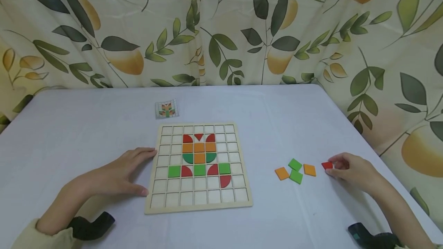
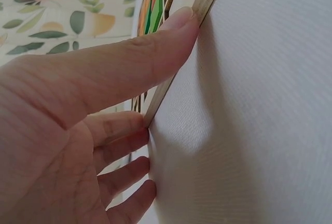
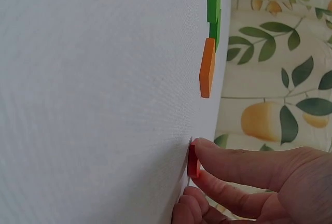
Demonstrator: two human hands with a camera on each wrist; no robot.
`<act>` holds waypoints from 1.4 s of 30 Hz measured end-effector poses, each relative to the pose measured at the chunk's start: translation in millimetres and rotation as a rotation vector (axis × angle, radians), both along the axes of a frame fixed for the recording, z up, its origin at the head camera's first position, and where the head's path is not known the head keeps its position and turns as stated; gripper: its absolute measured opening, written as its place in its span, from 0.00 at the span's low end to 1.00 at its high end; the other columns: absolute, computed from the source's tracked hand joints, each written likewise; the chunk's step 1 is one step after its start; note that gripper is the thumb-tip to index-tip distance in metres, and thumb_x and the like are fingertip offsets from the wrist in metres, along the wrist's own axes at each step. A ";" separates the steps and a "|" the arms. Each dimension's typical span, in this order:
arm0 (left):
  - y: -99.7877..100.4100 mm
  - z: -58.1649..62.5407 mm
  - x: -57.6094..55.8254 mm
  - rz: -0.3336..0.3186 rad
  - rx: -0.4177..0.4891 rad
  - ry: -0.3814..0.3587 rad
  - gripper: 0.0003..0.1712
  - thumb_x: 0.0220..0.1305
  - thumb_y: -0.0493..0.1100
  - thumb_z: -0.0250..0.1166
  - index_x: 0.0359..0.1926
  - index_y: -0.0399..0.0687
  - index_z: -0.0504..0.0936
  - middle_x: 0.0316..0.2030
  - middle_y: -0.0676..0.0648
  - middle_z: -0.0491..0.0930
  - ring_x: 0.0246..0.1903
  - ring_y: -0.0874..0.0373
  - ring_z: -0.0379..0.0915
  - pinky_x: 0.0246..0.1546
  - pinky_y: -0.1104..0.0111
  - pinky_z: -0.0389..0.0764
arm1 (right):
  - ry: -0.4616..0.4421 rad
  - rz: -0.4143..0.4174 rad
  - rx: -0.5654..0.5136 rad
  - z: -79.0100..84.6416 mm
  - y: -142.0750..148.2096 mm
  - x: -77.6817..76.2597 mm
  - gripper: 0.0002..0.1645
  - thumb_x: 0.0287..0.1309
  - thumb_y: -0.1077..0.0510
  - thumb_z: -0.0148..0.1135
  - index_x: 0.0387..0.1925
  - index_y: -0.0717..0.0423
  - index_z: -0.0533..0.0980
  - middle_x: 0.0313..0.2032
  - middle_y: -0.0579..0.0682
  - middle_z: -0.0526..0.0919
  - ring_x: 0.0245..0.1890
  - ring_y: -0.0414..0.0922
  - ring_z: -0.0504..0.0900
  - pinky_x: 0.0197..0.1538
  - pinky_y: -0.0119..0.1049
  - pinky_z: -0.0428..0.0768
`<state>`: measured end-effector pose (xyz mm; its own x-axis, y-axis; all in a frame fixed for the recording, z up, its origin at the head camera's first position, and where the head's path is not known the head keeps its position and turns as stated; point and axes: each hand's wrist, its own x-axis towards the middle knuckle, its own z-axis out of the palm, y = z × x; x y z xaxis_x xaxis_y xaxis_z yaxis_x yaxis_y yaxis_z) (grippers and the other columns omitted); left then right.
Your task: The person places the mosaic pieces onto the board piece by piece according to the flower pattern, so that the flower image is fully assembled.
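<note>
A square wooden grid board point(image 1: 199, 209) lies on the table with red, orange and green tiles set in its cells. Thumb and fingertips of my left hand point(image 1: 115, 174) touch the board's left edge, the fingers fairly straight. In the left wrist view the thumb point(image 2: 176, 32) rests against the wooden side. Off to the right, my right hand point(image 1: 356, 170) pinches a small red tile point(image 1: 326, 165) between thumb and fingers, low over the tabletop. The right wrist view shows that red tile point(image 3: 193, 161) edge-on at the thumb tip.
Left of the right hand lie two orange tiles point(image 1: 309, 170) and two green tiles point(image 1: 295, 176), close together. A small pattern card point(image 1: 167, 109) sits behind the board. The white tabletop point(image 1: 277, 118) ends at a leaf-printed curtain point(image 1: 221, 30).
</note>
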<state>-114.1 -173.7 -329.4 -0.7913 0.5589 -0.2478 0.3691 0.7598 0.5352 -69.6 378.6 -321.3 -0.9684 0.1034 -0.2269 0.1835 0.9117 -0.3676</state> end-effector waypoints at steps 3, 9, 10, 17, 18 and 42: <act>0.8 0.8 -0.1 0.009 -0.002 -0.007 0.59 0.42 0.63 0.71 0.70 0.46 0.53 0.69 0.38 0.50 0.67 0.36 0.44 0.58 0.38 0.59 | -0.001 0.001 -0.005 -0.4 0.5 0.3 0.27 0.54 0.56 0.64 0.47 0.74 0.70 0.30 0.54 0.74 0.33 0.48 0.70 0.29 0.32 0.70; 1.6 3.2 0.0 0.015 -0.004 -0.017 0.59 0.42 0.62 0.71 0.70 0.46 0.53 0.69 0.38 0.50 0.67 0.37 0.44 0.59 0.38 0.59 | 0.008 0.013 -0.008 -0.3 0.2 -0.1 0.26 0.54 0.57 0.64 0.47 0.74 0.70 0.30 0.53 0.75 0.32 0.48 0.70 0.28 0.29 0.70; 1.6 3.3 -0.1 0.014 -0.006 -0.014 0.59 0.42 0.62 0.71 0.70 0.46 0.53 0.69 0.38 0.50 0.67 0.37 0.44 0.59 0.38 0.59 | 0.010 0.014 -0.008 -0.1 -0.1 -0.3 0.26 0.54 0.57 0.64 0.47 0.74 0.70 0.30 0.53 0.75 0.32 0.48 0.70 0.27 0.29 0.71; 1.4 2.6 -1.2 -0.001 -0.002 0.004 0.59 0.42 0.63 0.71 0.70 0.46 0.53 0.69 0.38 0.50 0.67 0.36 0.45 0.58 0.38 0.59 | 0.014 0.018 -0.007 2.0 -1.8 -1.2 0.25 0.54 0.58 0.64 0.47 0.73 0.70 0.31 0.55 0.76 0.33 0.48 0.71 0.28 0.30 0.72; 1.3 2.5 -1.3 -0.001 -0.001 0.005 0.59 0.42 0.63 0.71 0.70 0.46 0.53 0.69 0.38 0.50 0.67 0.36 0.44 0.58 0.38 0.60 | 0.014 0.017 -0.007 2.3 -2.2 -1.3 0.25 0.53 0.57 0.64 0.47 0.73 0.70 0.31 0.54 0.76 0.33 0.48 0.71 0.29 0.31 0.72; -0.7 1.3 -1.1 -0.018 0.001 0.009 0.59 0.43 0.64 0.70 0.70 0.46 0.53 0.69 0.39 0.51 0.67 0.37 0.45 0.59 0.39 0.60 | 0.113 0.178 0.000 -1.0 -33.7 1.8 0.16 0.46 0.61 0.69 0.38 0.63 0.77 0.26 0.47 0.73 0.29 0.42 0.67 0.27 0.27 0.67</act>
<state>-115.2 -174.4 -328.1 -0.7833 0.5736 -0.2398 0.3880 0.7524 0.5323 -67.7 344.9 -322.4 -0.9907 -0.0718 -0.1153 -0.0233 0.9262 -0.3764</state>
